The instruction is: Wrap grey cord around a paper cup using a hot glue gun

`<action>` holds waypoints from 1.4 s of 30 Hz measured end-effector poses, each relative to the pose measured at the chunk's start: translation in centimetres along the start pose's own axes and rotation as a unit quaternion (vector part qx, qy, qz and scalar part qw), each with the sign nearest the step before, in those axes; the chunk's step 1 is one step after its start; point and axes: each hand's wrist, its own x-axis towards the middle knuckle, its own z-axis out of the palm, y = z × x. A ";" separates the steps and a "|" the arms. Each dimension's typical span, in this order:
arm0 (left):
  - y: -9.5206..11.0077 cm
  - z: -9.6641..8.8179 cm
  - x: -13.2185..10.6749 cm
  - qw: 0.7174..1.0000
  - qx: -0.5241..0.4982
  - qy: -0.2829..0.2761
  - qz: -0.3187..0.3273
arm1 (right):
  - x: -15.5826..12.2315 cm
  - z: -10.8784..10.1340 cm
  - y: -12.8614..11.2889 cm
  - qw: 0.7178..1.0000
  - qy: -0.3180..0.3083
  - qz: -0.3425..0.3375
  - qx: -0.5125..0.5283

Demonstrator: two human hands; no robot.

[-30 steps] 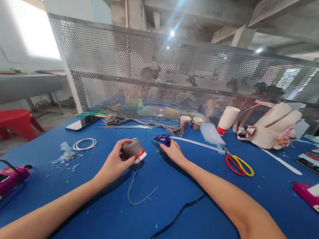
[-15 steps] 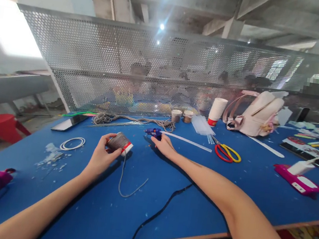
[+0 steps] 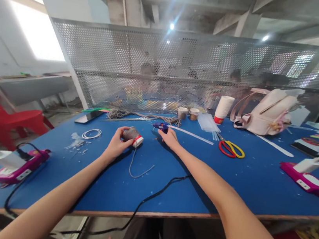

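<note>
A wide perforated grey metal screen [image 3: 111,61] stands along the far edge of a large blue-topped work table [image 3: 198,180]. A red plastic chair [image 3: 14,119] sits off the table's left end. A pale beige fabric backpack [image 3: 267,115] lies on the far right of the table, with a stack of white paper cups [image 3: 224,108] just beside it on its left. Near the middle of the table the left hand [image 3: 115,147] is clasped round a small twine-wrapped cup [image 3: 132,135]. Grey twine covers the cup's body and its red-and-white rim faces right. It is tipped on its side, low at the table top. A loose grey tail of twine [image 3: 137,171] trails from it toward the near edge. The right hand [image 3: 169,137] lies just right of the cup, its fingertips at a small blue glue gun [image 3: 161,125] on the table. Whether those fingers are closed on the gun cannot be told. A thin black power cable [image 3: 151,197] runs under the right forearm and over the near edge. Red-and-yellow-handled scissors [image 3: 231,148] lie well apart to the right of that hand, and a small white ring of cord [image 3: 91,133] lies left of the left hand.
</note>
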 end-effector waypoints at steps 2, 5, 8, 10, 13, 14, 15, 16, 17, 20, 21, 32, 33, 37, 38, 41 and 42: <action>0.1 0.0 -0.1 1.000 0.005 0.001 -0.002 | -0.1 0.1 0.0 1.000 0.006 0.001 0.004; 0.2 0.0 -0.3 1.000 0.011 -0.001 0.000 | -0.4 0.1 0.2 1.000 0.018 0.004 0.019; 0.3 -0.1 -0.6 1.000 0.013 -0.004 0.002 | -1.2 -0.2 0.3 0.999 0.034 0.012 0.033; 0.3 -0.1 -0.8 1.000 0.012 -0.006 0.004 | -2.0 -0.6 0.2 0.998 0.041 0.016 0.040; 0.5 -0.2 -0.9 1.000 0.010 -0.010 0.005 | -3.6 -1.2 -0.2 0.998 0.038 0.019 0.051; 0.7 -0.2 -1.0 1.000 0.010 -0.011 0.006 | -4.2 -1.3 -0.4 0.998 0.033 0.018 0.056; 0.9 -0.1 -1.0 1.000 0.011 -0.013 0.008 | -4.8 -1.5 -0.6 0.998 0.027 0.016 0.061; 1.1 0.0 -0.9 1.000 0.012 -0.016 0.011 | -5.3 -1.6 -0.9 0.998 0.021 0.012 0.066; 1.4 0.1 -0.9 1.000 0.014 -0.019 0.016 | -5.9 -1.8 -1.1 0.997 0.015 0.007 0.071; 2.2 0.9 -0.8 0.998 0.021 -0.034 0.042 | -7.3 -2.3 -1.5 0.997 0.004 -0.008 0.082; 2.3 1.2 -0.7 0.998 0.022 -0.040 0.052 | -7.7 -2.4 -1.6 0.996 0.001 -0.012 0.084; 1.2 3.1 -0.8 0.994 0.007 -0.017 0.107 | -9.8 -3.7 -2.4 0.995 0.001 -0.042 0.085; 1.2 3.0 -0.9 0.994 0.007 -0.009 0.112 | -10.0 -3.7 -2.7 0.996 -0.003 -0.044 0.082; 1.0 2.9 -1.3 0.992 0.015 -0.001 0.126 | -10.6 -3.3 -3.0 0.995 -0.005 -0.084 0.057; 1.0 2.9 -1.3 0.991 0.020 -0.002 0.129 | -10.6 -3.1 -2.9 0.994 -0.004 -0.098 0.050; 0.9 2.9 -1.5 0.990 0.034 -0.003 0.139 | -10.6 -2.7 -2.6 0.992 0.001 -0.118 0.033; 0.9 2.9 -1.5 0.989 0.037 -0.003 0.141 | -10.5 -2.7 -2.5 0.993 0.003 -0.118 0.029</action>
